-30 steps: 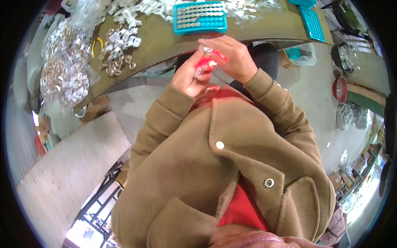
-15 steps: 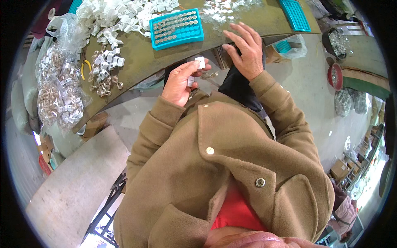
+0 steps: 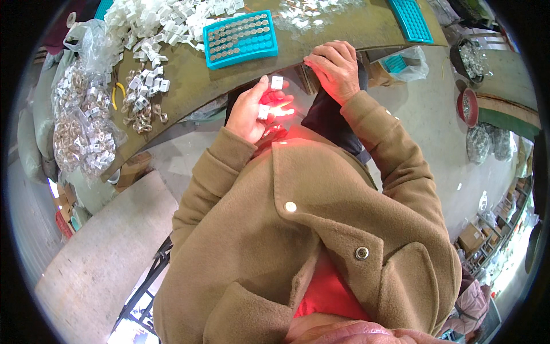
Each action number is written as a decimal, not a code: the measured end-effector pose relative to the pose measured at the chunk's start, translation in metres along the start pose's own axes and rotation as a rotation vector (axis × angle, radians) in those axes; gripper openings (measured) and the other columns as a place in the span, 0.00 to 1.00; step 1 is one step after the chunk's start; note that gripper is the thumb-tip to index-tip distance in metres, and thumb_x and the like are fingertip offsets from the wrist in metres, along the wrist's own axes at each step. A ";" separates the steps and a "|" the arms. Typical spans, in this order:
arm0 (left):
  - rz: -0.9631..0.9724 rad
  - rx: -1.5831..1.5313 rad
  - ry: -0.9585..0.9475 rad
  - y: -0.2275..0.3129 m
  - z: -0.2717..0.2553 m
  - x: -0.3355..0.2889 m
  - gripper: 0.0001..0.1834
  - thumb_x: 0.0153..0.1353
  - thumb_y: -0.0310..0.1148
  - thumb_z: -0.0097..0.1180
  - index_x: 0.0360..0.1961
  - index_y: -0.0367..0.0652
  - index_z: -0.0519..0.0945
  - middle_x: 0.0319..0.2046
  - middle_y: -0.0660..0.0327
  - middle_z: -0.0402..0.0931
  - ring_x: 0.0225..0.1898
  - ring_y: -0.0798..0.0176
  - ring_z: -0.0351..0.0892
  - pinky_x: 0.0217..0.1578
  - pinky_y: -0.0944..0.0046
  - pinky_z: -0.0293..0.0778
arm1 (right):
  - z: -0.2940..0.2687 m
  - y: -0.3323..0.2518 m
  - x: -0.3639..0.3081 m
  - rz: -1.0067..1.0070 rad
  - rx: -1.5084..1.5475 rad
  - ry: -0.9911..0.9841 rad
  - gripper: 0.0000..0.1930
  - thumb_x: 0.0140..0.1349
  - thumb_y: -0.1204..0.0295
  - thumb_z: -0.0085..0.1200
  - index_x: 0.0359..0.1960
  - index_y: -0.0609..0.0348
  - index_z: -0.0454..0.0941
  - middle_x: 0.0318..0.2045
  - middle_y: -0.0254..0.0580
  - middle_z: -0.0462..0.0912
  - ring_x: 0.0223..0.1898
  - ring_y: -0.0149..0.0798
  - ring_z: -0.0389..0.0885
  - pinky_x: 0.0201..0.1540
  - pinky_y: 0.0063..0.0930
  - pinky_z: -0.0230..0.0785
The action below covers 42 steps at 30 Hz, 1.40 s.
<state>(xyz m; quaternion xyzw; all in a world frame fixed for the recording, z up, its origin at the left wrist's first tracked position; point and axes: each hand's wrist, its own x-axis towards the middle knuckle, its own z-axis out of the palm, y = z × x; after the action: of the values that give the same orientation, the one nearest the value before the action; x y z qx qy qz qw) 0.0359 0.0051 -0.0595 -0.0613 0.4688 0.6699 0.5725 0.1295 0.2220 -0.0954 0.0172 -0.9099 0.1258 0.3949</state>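
My left hand (image 3: 250, 113) is held palm up in front of the table's edge. Two small white square plastic pieces are in it: an upper white piece (image 3: 277, 82) at the fingertips and a lower white piece (image 3: 263, 112) against the palm. Bright red light shines across the fingers beside the lower piece. My right hand (image 3: 337, 71) is at the table's front edge, fingers curled and thumb drawn to them; what they hold, if anything, is hidden. Between and beyond both hands sits a turquoise tray (image 3: 240, 59) with rows of round silver discs, like coin cells, some pockets bare.
Heaped white plastic pieces (image 3: 166, 20) cover the table's far left. Yellow-handled pliers (image 3: 118, 94) lie beside pieces with clear straps. A filled plastic bag (image 3: 86, 132) stands at the left edge. Another turquoise tray (image 3: 411, 22) is at far right. Small clear parts (image 3: 306, 14) lie behind.
Red light now glows in my left hand, whose fingers have opened out a little. My right hand has moved slightly nearer and left, its spread fingers now curled at the table edge.
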 end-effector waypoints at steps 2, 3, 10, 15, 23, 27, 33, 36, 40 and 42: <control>-0.019 -0.074 -0.021 -0.001 0.001 0.000 0.23 0.70 0.45 0.47 0.53 0.35 0.74 0.34 0.67 0.77 0.44 0.68 0.81 0.17 0.82 0.65 | 0.000 -0.002 0.000 0.067 0.042 -0.020 0.09 0.50 0.74 0.63 0.33 0.49 0.80 0.33 0.30 0.80 0.40 0.42 0.78 0.48 0.38 0.67; -0.025 -0.101 -0.021 -0.001 0.001 -0.001 0.22 0.70 0.44 0.48 0.54 0.35 0.74 0.34 0.66 0.77 0.44 0.68 0.81 0.17 0.82 0.66 | 0.000 -0.004 0.002 0.093 0.074 0.002 0.08 0.50 0.75 0.62 0.33 0.50 0.80 0.31 0.31 0.80 0.38 0.43 0.78 0.46 0.37 0.68; -0.008 -0.210 -0.062 0.008 0.004 -0.011 0.18 0.69 0.42 0.50 0.50 0.37 0.74 0.36 0.62 0.78 0.28 0.78 0.73 0.16 0.83 0.63 | -0.017 -0.050 0.022 0.936 1.249 -0.025 0.07 0.68 0.73 0.52 0.39 0.65 0.77 0.37 0.37 0.83 0.37 0.25 0.77 0.44 0.19 0.70; 0.056 -0.249 -0.170 0.008 0.004 -0.019 0.17 0.69 0.42 0.51 0.48 0.37 0.75 0.36 0.63 0.77 0.20 0.80 0.59 0.16 0.81 0.58 | -0.014 -0.082 0.034 0.923 1.390 -0.057 0.06 0.67 0.74 0.51 0.40 0.65 0.77 0.38 0.37 0.82 0.40 0.25 0.76 0.47 0.20 0.70; 0.034 -0.372 -0.216 0.009 -0.002 -0.024 0.15 0.68 0.42 0.54 0.42 0.39 0.76 0.34 0.65 0.74 0.23 0.81 0.63 0.17 0.81 0.60 | 0.001 -0.098 0.035 0.813 1.279 -0.051 0.05 0.67 0.77 0.49 0.39 0.64 0.76 0.35 0.34 0.81 0.38 0.24 0.74 0.45 0.20 0.70; 0.053 -0.319 -0.207 0.010 -0.004 -0.024 0.14 0.67 0.41 0.55 0.41 0.40 0.76 0.35 0.65 0.74 0.25 0.82 0.63 0.17 0.81 0.57 | 0.003 -0.097 0.035 0.760 1.179 -0.122 0.04 0.67 0.78 0.48 0.38 0.64 0.75 0.36 0.33 0.79 0.38 0.24 0.73 0.45 0.19 0.69; 0.173 -0.091 -0.052 0.010 -0.006 -0.026 0.12 0.66 0.39 0.56 0.40 0.42 0.77 0.34 0.66 0.76 0.25 0.82 0.64 0.18 0.81 0.57 | 0.003 -0.095 0.040 0.568 0.810 -0.194 0.03 0.62 0.78 0.54 0.36 0.63 0.75 0.31 0.38 0.79 0.31 0.24 0.73 0.34 0.23 0.69; 0.166 -0.043 0.002 0.013 -0.006 -0.028 0.12 0.68 0.41 0.54 0.41 0.43 0.75 0.33 0.69 0.74 0.24 0.83 0.64 0.15 0.84 0.56 | 0.002 -0.094 0.044 0.746 0.984 -0.286 0.04 0.62 0.76 0.55 0.36 0.64 0.77 0.28 0.35 0.80 0.31 0.23 0.73 0.36 0.21 0.69; 0.099 -0.133 -0.012 0.019 -0.011 -0.029 0.12 0.68 0.42 0.52 0.42 0.44 0.74 0.33 0.67 0.74 0.24 0.83 0.63 0.14 0.84 0.56 | 0.001 -0.090 0.048 0.707 0.956 -0.275 0.04 0.62 0.76 0.55 0.35 0.64 0.77 0.29 0.37 0.80 0.31 0.25 0.75 0.35 0.23 0.70; 0.061 -0.140 -0.013 0.021 -0.013 -0.027 0.12 0.69 0.42 0.52 0.41 0.43 0.74 0.33 0.66 0.74 0.23 0.83 0.63 0.13 0.84 0.56 | 0.001 -0.090 0.050 0.661 0.907 -0.314 0.04 0.61 0.77 0.54 0.35 0.64 0.76 0.28 0.41 0.79 0.30 0.32 0.77 0.35 0.26 0.70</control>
<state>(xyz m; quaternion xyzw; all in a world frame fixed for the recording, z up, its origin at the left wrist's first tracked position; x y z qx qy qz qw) 0.0221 -0.0215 -0.0381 -0.0824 0.4186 0.7185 0.5493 0.1062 0.1380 -0.0408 -0.0820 -0.7699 0.6153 0.1482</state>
